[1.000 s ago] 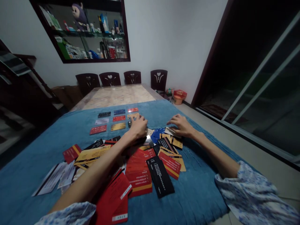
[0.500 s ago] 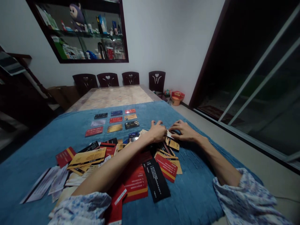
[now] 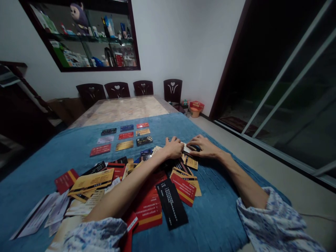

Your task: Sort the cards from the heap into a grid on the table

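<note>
- In the head view, the left hand [image 3: 174, 148] is bending its fingers down at the left end of a white card [image 3: 186, 148]; I cannot tell whether it is gripping the card.
- The right hand [image 3: 202, 147] is facing it, thumb and forefinger curling close about the same card; I cannot tell whether they are pinching it.
- The white card is lying between the two hands, at the far right of a loose pile of cards [image 3: 151, 196].
- A gold card [image 3: 190, 162] is showing just below the right hand.
- A black card [image 3: 172, 204] is lying nearer the person, beside a red card [image 3: 183, 189].
- Beyond the pile, nine cards [image 3: 126, 135] are forming three rows.
- A blue cloth [image 3: 210, 213] is covering the near part of the table [image 3: 126, 108].
</note>
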The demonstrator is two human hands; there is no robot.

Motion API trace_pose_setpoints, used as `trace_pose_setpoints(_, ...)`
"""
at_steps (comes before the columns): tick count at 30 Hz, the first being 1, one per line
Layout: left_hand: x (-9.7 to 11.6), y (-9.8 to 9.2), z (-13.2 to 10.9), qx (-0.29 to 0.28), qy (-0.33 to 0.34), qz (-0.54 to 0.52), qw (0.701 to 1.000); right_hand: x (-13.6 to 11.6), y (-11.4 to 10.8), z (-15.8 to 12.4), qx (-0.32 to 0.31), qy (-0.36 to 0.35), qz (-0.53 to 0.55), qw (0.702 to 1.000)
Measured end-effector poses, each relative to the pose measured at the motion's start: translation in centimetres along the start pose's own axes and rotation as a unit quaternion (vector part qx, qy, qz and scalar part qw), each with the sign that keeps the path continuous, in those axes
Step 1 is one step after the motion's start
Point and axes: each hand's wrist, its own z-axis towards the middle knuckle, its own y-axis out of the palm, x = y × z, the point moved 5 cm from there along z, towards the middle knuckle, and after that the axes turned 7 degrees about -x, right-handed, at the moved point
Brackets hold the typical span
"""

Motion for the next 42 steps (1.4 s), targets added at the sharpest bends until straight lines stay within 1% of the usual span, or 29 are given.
trace_pose_setpoints(8,-0.4,-0.1,-0.1,0.03,0.002,-0.028,0.999,0.3,0.2,0.0,-0.002,0.008,0.004,1.0)
trace_pose_setpoints(12,-0.4,-0.3,-0.2,0.036,0.0,-0.041,0.999,0.2,0.1,0.1,0.007,-0.006,0.011,1.0)
trace_pose_setpoints(15,-0.5,-0.2,-0.4,0.043,0.013,-0.04,0.998,0.2,0.2,0.1,0.005,-0.001,0.008,1.0)
trace_pose_setpoints(18,-0.5,-0.2,-0.6,0.052,0.049,-0.007,0.997,0.3,0.2,0.0,0.005,0.003,0.001,1.0)
trace_pose_setpoints(24,0.0,-0.4,-0.8,0.061,0.105,0.095,0.988,0.3,-0.2,-0.2,0.006,-0.006,0.011,1.0)
trace_pose_setpoints(28,0.3,-0.5,-1.1,0.058,0.132,0.109,0.984,0.2,-0.3,-0.3,0.004,-0.008,0.006,1.0)
trace_pose_setpoints(34,0.2,-0.5,-1.3,0.077,0.137,0.091,0.983,-0.2,-0.4,-0.4,0.016,-0.025,-0.003,1.0)
trace_pose_setpoints(42,-0.7,-0.3,-1.2,0.09,0.131,0.063,0.985,-0.5,-0.6,-0.3,0.023,-0.027,0.003,0.999)
